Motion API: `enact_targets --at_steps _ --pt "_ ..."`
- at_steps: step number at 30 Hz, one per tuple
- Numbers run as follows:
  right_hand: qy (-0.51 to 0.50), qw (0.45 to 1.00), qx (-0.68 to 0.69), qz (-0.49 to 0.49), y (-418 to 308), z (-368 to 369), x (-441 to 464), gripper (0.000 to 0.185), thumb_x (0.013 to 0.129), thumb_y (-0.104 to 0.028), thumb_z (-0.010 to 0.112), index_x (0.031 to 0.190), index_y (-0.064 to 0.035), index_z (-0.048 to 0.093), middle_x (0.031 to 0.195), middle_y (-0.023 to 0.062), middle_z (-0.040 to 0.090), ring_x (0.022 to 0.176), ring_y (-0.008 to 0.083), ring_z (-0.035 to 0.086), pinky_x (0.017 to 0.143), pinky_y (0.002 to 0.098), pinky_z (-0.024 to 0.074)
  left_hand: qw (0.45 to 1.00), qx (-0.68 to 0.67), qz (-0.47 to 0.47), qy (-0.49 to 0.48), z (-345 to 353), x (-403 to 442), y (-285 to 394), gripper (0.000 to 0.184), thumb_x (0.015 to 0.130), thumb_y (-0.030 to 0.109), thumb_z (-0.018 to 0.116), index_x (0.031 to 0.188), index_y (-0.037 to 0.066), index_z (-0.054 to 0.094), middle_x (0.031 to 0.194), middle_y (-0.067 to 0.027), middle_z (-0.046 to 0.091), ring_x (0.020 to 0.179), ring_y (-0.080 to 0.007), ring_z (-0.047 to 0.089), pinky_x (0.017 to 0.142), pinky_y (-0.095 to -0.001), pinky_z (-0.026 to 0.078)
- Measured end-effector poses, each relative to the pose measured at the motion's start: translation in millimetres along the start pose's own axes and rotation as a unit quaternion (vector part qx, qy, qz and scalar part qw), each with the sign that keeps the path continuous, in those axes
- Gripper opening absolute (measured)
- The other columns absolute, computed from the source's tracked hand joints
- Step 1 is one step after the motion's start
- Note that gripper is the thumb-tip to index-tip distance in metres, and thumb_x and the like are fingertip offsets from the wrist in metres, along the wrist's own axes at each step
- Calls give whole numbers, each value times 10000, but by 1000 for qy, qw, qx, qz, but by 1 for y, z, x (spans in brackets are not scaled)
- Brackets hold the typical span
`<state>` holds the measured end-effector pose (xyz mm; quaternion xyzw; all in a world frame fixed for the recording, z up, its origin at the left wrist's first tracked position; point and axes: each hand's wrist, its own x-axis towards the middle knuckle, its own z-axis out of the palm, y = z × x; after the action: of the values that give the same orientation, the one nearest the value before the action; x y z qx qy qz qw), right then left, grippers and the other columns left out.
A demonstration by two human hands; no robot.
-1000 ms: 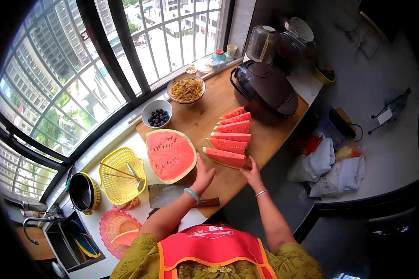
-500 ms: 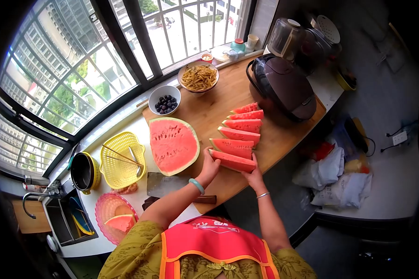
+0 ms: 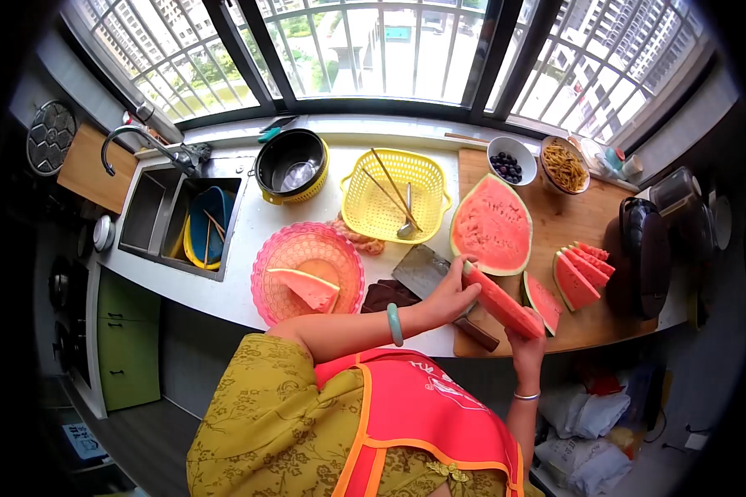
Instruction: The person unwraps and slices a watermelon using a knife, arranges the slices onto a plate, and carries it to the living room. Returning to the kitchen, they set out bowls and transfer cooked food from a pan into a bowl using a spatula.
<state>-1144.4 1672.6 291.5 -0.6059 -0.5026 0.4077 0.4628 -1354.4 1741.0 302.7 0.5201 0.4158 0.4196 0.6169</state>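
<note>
A thick watermelon slice (image 3: 503, 303) is held between my two hands, raised over the front of the wooden cutting board (image 3: 613, 211). My left hand (image 3: 449, 295) grips its left end, and my right hand (image 3: 526, 346) closes round the lower right end. Behind it, one watermelon slice (image 3: 542, 301) lies alone, with several more slices (image 3: 575, 280) in a row to the right. A large cut piece of watermelon (image 3: 492, 229) rests red side up at the board's left. Near my left forearm is a cleaver (image 3: 423, 269), partly covered by my hand and arm.
Left on the counter, a pink basket (image 3: 262, 286) holds one watermelon slice (image 3: 307, 288). A yellow basket (image 3: 398, 178) contains chopsticks and a spoon. A black pot (image 3: 290, 164), sink (image 3: 145, 203), blueberry bowl (image 3: 506, 147), bowl of brown strips (image 3: 564, 164) and dark cooker (image 3: 637, 257) surround the workspace.
My view has swung left toward the sink and pink basket. Both hands have lifted the nearest slice away from the row, and it is now tilted above the board.
</note>
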Motion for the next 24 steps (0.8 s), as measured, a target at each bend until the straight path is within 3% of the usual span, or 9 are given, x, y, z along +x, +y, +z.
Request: enact_targets --at_steps 4,10,12,15,17,20,21,22,24 --pt "-114 991 34 -64 -25 100 11 445 708 -16 683 1109 -22 491 1013 69 538 915 147 548 767 251 467 998 -25 -30 55 -126 -26 30 415 883 107 505 1247 38 320 1034 -66 482 956 -123 497 826 -241 410" --pt "-215 945 -121 -213 -48 230 9 356 683 -110 679 996 -30 527 917 153 525 837 304 529 730 353 445 994 8 -90 60 -292 -84 0 355 861 94 535 1170 -43 427 964 -43 542 878 -98 507 791 -234 425" --pt "-218 930 -144 -257 -41 255 7 335 681 -116 670 971 -29 527 909 153 521 844 311 518 741 369 437 983 -15 -173 54 -312 -100 -14 293 862 59 514 1147 2 473 929 -28 570 860 -90 542 787 -214 437" --pt "-230 895 -252 -287 -31 277 7 289 653 -125 649 892 -31 517 881 147 510 825 323 500 719 387 428 980 -27 -186 67 -327 -106 -39 261 850 21 502 1110 -3 495 911 -23 578 787 -85 549 764 -200 445" --pt "-213 846 -337 -353 -18 288 9 291 607 -156 654 839 -52 511 861 120 505 816 293 497 695 375 416 978 -31 -200 58 -337 -105 -64 302 837 -21 476 1139 -17 461 971 -45 560 802 -106 540 784 -216 446" --pt "-228 805 -389 -385 -19 295 12 319 575 -170 662 842 -68 522 864 97 512 841 263 495 732 367 391 942 -89 -270 176 -322 -106 -63 459 828 -52 431 1268 -59 300 1162 -121 433 954 -174 494 811 -265 439" --pt "-222 808 -393 -378 -18 297 10 319 575 -170 662 842 -68 522 864 97 512 841 263 495 732 367 391 943 -87 -274 167 -336 -108 -83 459 828 -52 431 1268 -59 300 1162 -121 433 954 -174 494 811 -265 439" --pt "-227 799 -399 -389 -17 299 8 320 572 -173 662 841 -70 525 865 86 515 852 251 493 752 370 378 977 60 -188 83 -361 -110 -113 494 835 -19 445 1293 -60 266 1195 -130 415 991 -179 479 831 -274 430" --pt "-249 782 -414 -394 -11 299 7 323 584 -181 663 856 -70 529 885 75 522 880 237 490 781 368 362 979 70 -158 111 -349 -103 -104 519 822 34 480 1294 -63 287 1154 -133 456 979 -188 494 814 -287 428"
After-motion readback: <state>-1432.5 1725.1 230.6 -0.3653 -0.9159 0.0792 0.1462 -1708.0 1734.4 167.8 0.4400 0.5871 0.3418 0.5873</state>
